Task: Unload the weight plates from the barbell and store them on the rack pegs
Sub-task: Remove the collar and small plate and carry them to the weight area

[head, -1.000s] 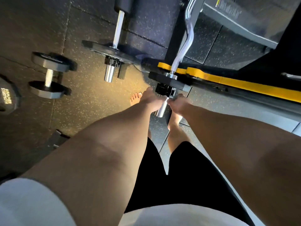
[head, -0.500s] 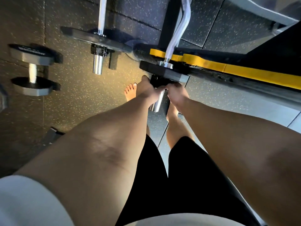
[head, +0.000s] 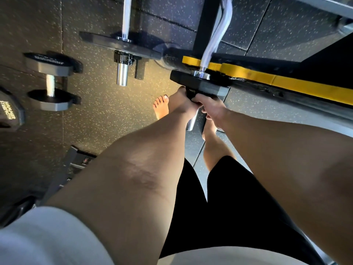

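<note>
The curl barbell (head: 217, 33) runs roughly top to bottom through the frame, its chrome sleeve end (head: 191, 122) pointing down toward the person's bare feet. One dark weight plate (head: 200, 83) sits on that sleeve, edge-on to the camera, right up against the yellow-and-black frame rail (head: 286, 87).

Just below the plate is a black collar (head: 191, 93), and both hands are on it. The left hand (head: 180, 103) is curled around it from the left side, and the right hand (head: 212, 109) is closed on it from the right, fingers wrapped over the front edge. Pretty sure it's a clamp-style collar, but it's mostly buried under the fingers so I can't tell whether it's locked.

Compared to half a second back, the hands have closed in tighter on the collar and cover more of it, and the view has tipped down a bit.

Off to the left, a second bar (head: 125, 16) with its own plate (head: 118, 45) and collar lies parallel on the speckled rubber floor (head: 107, 104), sleeve end pointing the same way. Further left sits a dumbbell (head: 50, 81), well apart from everything.
</note>
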